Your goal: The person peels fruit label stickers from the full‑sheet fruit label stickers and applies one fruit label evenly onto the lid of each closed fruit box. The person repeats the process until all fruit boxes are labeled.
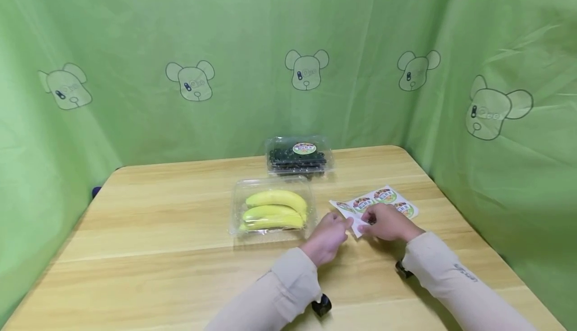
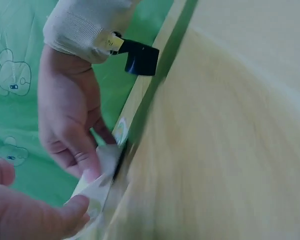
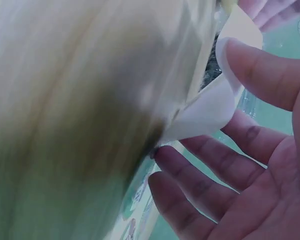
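Note:
A white sheet of round fruit stickers (image 1: 384, 194) lies at the right of the table, its near-left corner bent up. My left hand (image 1: 326, 237) pinches the sheet's left side, thumb and fingers right at the bent corner, also seen in the left wrist view as the near hand (image 2: 35, 215). From the other side my right hand (image 1: 388, 222) pinches the near edge; in the right wrist view its thumb (image 3: 260, 72) presses on the curled white paper (image 3: 207, 112), with the other fingers spread below. Left of both hands stands a clear plastic box (image 1: 239, 188) holding yellow bananas (image 1: 276, 200).
Behind the banana box is another clear box (image 1: 326, 145) with dark fruit and a round sticker (image 1: 304, 148) on its lid. The light wooden table (image 1: 158, 241) is bounded by green curtains (image 1: 243, 20) at the back and sides. Black wrist mounts (image 1: 322, 305) hang under the sleeves.

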Available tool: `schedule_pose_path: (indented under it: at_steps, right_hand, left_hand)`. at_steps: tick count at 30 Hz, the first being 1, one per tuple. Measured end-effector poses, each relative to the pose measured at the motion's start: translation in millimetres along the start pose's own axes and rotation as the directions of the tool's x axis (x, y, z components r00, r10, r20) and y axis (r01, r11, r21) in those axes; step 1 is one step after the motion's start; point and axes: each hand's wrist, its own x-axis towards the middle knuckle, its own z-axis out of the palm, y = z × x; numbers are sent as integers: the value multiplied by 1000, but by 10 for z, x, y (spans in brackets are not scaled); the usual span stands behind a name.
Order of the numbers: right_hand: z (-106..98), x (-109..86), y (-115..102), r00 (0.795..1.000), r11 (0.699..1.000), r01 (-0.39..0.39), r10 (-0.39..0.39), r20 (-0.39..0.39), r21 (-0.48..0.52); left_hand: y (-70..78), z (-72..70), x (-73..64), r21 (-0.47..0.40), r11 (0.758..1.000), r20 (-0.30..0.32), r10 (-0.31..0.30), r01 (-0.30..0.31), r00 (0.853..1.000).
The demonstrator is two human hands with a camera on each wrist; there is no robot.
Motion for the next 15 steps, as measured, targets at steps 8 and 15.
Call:
schedule_pose_path:
  at_steps: [8, 15]
  right_hand:
    - [-11, -15, -18, 999, 999, -32, 32, 12, 8]
    - [0, 46, 21, 1000, 993, 10, -7, 26, -120]
  left_hand:
    - [-106, 167, 147, -235, 972, -109, -16, -10, 994]
    - [-109, 161, 146, -205, 979, -121, -32, 6, 992]
